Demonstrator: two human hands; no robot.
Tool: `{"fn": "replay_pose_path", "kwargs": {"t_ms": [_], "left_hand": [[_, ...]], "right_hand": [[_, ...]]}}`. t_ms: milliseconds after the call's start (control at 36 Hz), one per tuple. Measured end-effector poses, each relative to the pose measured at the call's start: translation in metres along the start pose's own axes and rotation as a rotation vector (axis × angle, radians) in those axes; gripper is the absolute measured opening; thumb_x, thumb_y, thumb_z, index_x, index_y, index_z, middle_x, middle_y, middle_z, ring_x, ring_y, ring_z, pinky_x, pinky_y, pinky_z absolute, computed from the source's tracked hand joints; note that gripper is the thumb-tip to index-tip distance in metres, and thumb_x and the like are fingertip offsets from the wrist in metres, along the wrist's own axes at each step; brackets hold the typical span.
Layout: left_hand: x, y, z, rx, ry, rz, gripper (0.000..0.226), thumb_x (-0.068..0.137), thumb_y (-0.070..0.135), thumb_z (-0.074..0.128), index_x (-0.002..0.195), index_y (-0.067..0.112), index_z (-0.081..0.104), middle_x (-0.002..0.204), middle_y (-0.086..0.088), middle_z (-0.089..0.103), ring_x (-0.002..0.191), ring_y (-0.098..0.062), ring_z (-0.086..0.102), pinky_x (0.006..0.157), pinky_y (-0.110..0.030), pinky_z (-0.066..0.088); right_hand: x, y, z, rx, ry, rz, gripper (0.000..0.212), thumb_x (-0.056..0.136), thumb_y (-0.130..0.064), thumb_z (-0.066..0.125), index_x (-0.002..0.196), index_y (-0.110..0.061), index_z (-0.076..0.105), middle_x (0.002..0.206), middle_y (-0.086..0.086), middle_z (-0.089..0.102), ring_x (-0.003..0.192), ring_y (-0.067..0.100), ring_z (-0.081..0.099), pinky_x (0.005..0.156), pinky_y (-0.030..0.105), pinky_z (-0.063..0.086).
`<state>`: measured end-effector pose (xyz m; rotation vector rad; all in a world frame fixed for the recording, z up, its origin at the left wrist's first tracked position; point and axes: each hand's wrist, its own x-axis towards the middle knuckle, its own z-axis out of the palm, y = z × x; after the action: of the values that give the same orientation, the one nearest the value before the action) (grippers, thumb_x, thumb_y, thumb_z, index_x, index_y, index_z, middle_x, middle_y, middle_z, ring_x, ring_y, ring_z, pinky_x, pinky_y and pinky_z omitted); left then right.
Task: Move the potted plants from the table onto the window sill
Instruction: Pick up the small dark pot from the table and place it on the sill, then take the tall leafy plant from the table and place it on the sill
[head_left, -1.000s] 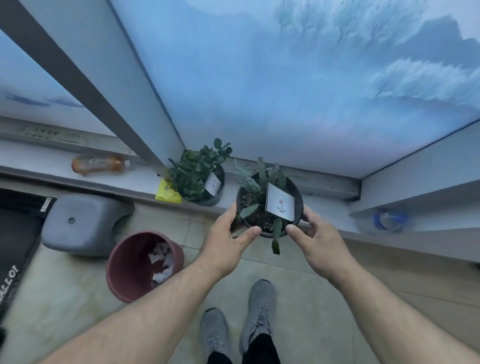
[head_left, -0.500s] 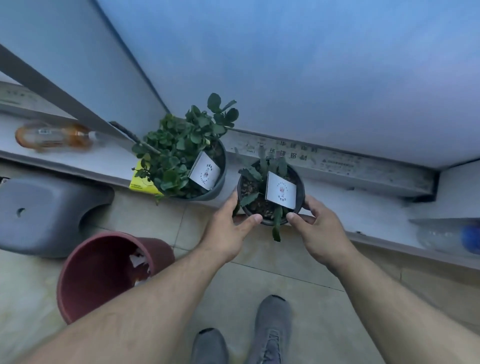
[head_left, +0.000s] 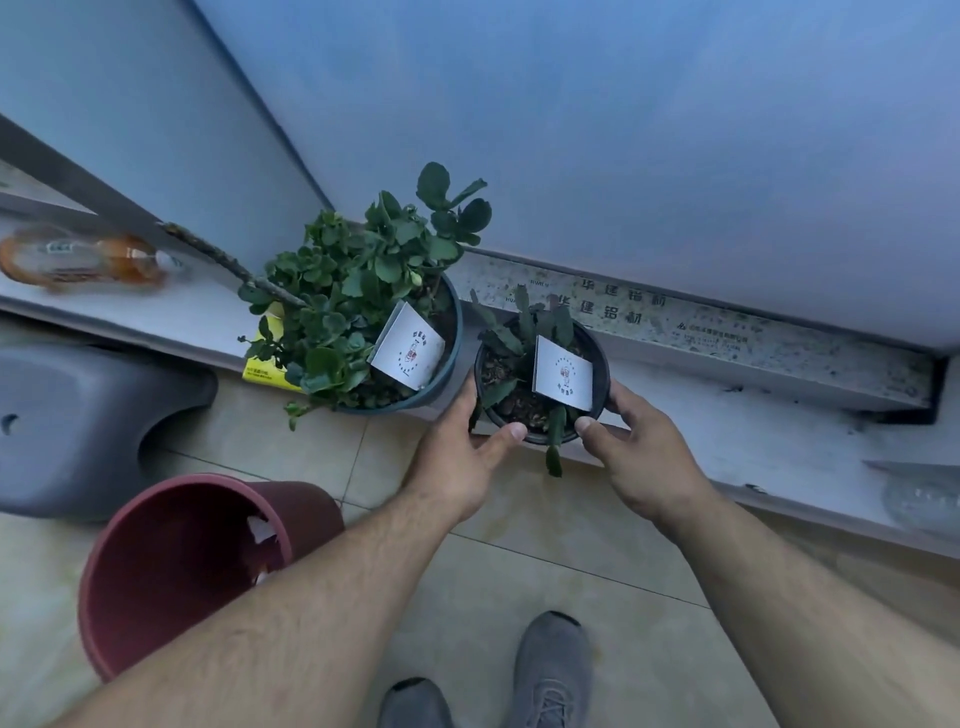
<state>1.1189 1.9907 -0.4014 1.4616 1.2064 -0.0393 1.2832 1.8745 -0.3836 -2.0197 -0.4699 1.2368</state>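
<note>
A small black pot (head_left: 540, 384) with a spiky succulent and a white card sits at the front edge of the pale window sill (head_left: 727, 431). My left hand (head_left: 462, 447) grips its left side, thumb under the front rim. My right hand (head_left: 639, 447) grips its right side the same way. Directly to its left stands a larger grey-blue pot (head_left: 410, 353) with a bushy green plant and its own white card, on the sill against the window frame.
An orange bottle (head_left: 78, 260) lies on the sill far left, with a yellow packet (head_left: 265, 358) under the bushy plant. A clear bottle (head_left: 924, 499) lies at the right. On the tiled floor stand a maroon bin (head_left: 182, 561) and a grey stool (head_left: 78, 426).
The small pot has come down onto the sill beside the larger pot, still between both hands. The camera has moved closer and tilted down.
</note>
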Motion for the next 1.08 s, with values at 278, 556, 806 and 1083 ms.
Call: {"fn": "replay_pose_path", "kwargs": {"t_ms": [278, 556, 806, 1083], "left_hand": [[-0.033, 0.022, -0.009, 0.176, 0.012, -0.068, 0.087, 0.09, 0.054, 0.063, 0.157, 0.048, 0.007, 0.162, 0.014, 0.034, 0.145, -0.011, 0.038, 0.117, -0.039, 0.038], [-0.175, 0.152, -0.058, 0.129, 0.034, -0.044, 0.058, 0.097, 0.034, 0.062, 0.149, 0.04, 0.037, 0.137, 0.017, 0.051, 0.092, 0.008, 0.06, 0.069, -0.003, 0.037], [-0.348, 0.351, -0.128, 0.144, 0.05, 0.319, 0.053, 0.092, 0.018, 0.07, 0.125, 0.053, 0.05, 0.122, 0.021, 0.06, 0.099, 0.007, 0.063, 0.075, -0.006, 0.048], [-0.492, 0.513, -0.165, 0.21, -0.04, 0.658, 0.058, 0.094, 0.036, 0.065, 0.146, 0.039, 0.04, 0.136, 0.023, 0.049, 0.102, 0.017, 0.058, 0.075, -0.012, 0.046]], "right_hand": [[-0.026, -0.023, -0.001, -0.07, -0.015, 0.162, 0.074, 0.103, -0.026, 0.056, 0.163, -0.02, 0.013, 0.162, -0.003, 0.038, 0.129, 0.016, 0.057, 0.094, 0.024, 0.038], [-0.157, -0.143, -0.063, -0.122, 0.018, 0.123, 0.062, 0.101, -0.032, 0.059, 0.157, -0.023, 0.033, 0.154, -0.01, 0.046, 0.127, 0.008, 0.055, 0.102, 0.021, 0.037], [-0.342, -0.322, -0.162, 0.052, 0.141, -0.056, 0.054, 0.099, -0.035, 0.061, 0.15, -0.032, 0.042, 0.14, -0.018, 0.054, 0.121, -0.004, 0.055, 0.087, 0.011, 0.043], [-0.564, -0.418, -0.236, 0.185, 0.48, -0.28, 0.053, 0.098, -0.039, 0.061, 0.148, -0.03, 0.045, 0.142, -0.02, 0.055, 0.121, -0.01, 0.054, 0.082, 0.002, 0.044]]}}
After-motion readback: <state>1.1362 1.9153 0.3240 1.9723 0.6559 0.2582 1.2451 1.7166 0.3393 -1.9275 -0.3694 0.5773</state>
